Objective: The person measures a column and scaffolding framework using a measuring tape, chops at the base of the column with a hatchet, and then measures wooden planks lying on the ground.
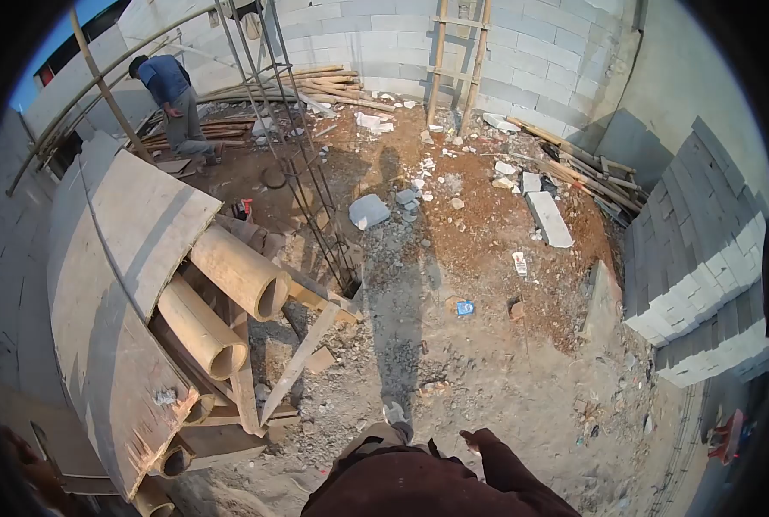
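My right hand (pixel 481 440) hangs beside my body at the bottom, over the dusty ground. Its fingers are apart and nothing shows in them. At the dark lower left edge is my left hand (pixel 33 470), dim and partly cut off, near the plywood sheets (pixel 117 284); its fingers are not distinct. Those sheets lie on thick bamboo poles (pixel 202 327) whose cut ends face me. One of my shoes (pixel 395 414) shows in front of my dark sleeve and trousers.
A tied steel rebar column (pixel 311 185) rises from the ground. Another person (pixel 176 108) bends near a bamboo pile (pixel 315 84). A wooden ladder (pixel 455 65) leans on the block wall. Grey blocks (pixel 695 250) are stacked at right; a long block (pixel 549 219) and rubble lie ahead.
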Demonstrator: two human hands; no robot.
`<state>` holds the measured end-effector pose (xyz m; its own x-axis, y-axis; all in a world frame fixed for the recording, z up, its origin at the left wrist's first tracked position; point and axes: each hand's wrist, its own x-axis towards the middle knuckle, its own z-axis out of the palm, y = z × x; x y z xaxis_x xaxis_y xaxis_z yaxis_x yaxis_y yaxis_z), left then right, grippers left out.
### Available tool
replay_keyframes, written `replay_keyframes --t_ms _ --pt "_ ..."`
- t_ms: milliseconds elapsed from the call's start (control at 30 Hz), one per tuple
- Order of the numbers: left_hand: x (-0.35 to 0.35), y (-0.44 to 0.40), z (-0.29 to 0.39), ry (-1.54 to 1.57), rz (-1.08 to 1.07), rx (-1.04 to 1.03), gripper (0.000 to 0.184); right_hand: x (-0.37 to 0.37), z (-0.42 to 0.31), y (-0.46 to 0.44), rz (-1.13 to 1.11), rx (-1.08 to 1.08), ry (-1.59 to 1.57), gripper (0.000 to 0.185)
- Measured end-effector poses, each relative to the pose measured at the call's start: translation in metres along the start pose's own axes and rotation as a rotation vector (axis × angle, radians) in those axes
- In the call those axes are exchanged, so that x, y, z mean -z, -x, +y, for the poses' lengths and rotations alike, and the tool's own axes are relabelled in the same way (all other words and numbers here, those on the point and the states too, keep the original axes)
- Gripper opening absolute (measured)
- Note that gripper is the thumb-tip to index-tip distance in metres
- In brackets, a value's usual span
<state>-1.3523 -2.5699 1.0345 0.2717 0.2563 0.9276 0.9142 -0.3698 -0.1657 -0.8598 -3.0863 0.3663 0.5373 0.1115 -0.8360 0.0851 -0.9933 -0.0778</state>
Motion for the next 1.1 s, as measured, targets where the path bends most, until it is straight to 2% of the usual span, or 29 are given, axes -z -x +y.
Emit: replay_keyframes --t_ms 33,67,133,200,233,333,400,433,467,500,567,600,633,700,800,900,933,1033,1067,1100 --pt "0.031 -0.001 0.028 -0.171 -0.004 0.000 0.027 0.031 -0.019 -0.021 0.031 0.071 0.006 0.069" --pt "0.042 0.000 0.049 -0.105 0.082 -0.081 0.029 0.064 -0.035 -0.039 0.056 0.139 0.011 0.069" --pt "0.050 0.013 0.071 0.030 0.169 0.088 0.034 0.129 -0.063 -0.056 0.064 0.226 -0.031 0.069" --pt "0.062 0.046 0.083 0.177 0.225 0.604 0.034 0.188 -0.091 -0.062 0.112 0.318 -0.047 0.067" --pt "0.066 0.067 0.077 0.148 0.264 0.729 0.033 0.213 -0.103 -0.068 0.167 0.385 -0.017 0.065" --pt "0.084 0.166 0.042 -0.287 0.186 0.665 0.030 0.268 -0.110 -0.118 0.176 0.410 0.086 0.063" --pt "0.097 0.233 0.055 -0.588 -0.009 0.661 0.029 0.302 -0.108 -0.142 0.118 0.393 0.149 0.061" --pt "0.103 0.236 0.110 -0.668 -0.275 0.825 0.030 0.313 -0.103 -0.159 0.124 0.366 0.163 0.060" --pt "0.109 0.235 0.169 -0.742 -0.581 0.940 0.046 0.322 -0.090 -0.183 0.133 0.336 0.179 0.060" --pt "0.097 0.262 0.212 -0.703 -0.730 0.976 0.046 0.329 -0.078 -0.211 0.159 0.310 0.167 0.062" --pt "0.064 0.314 0.303 -0.533 -0.955 1.013 0.048 0.346 -0.054 -0.246 0.096 0.151 -0.160 0.061" --pt "0.044 0.340 0.355 -0.427 -1.070 1.033 0.049 0.355 -0.042 -0.266 0.104 0.192 -0.066 0.059" --pt "0.023 0.366 0.407 -0.321 -1.188 1.048 0.050 0.369 -0.037 -0.258 0.059 0.101 -0.243 0.060" --pt "-0.015 0.404 0.512 -0.098 -1.408 1.079 0.052 0.386 -0.020 -0.282 0.067 0.059 0.146 0.059" --pt "-0.061 0.433 0.637 0.211 -1.732 1.092 0.056 0.437 -0.007 -0.274 -0.045 0.108 0.172 0.060" --pt "-0.105 0.431 0.708 0.459 -1.955 1.060 0.061 0.498 -0.020 -0.273 -0.118 0.182 0.280 0.061" --pt "-0.122 0.428 0.724 0.513 -2.003 1.034 0.062 0.515 -0.025 -0.276 -0.077 0.168 0.316 0.060" --pt "-0.174 0.410 0.757 0.624 -2.055 0.868 0.067 0.553 -0.022 -0.314 0.028 0.531 0.450 0.051" --pt "-0.198 0.405 0.766 0.662 -2.031 0.773 0.069 0.555 -0.010 -0.351 -0.042 0.367 0.339 0.047" --pt "-0.221 0.400 0.775 0.662 -2.027 0.757 0.071 0.569 -0.011 -0.353 -0.024 0.421 0.453 0.047"
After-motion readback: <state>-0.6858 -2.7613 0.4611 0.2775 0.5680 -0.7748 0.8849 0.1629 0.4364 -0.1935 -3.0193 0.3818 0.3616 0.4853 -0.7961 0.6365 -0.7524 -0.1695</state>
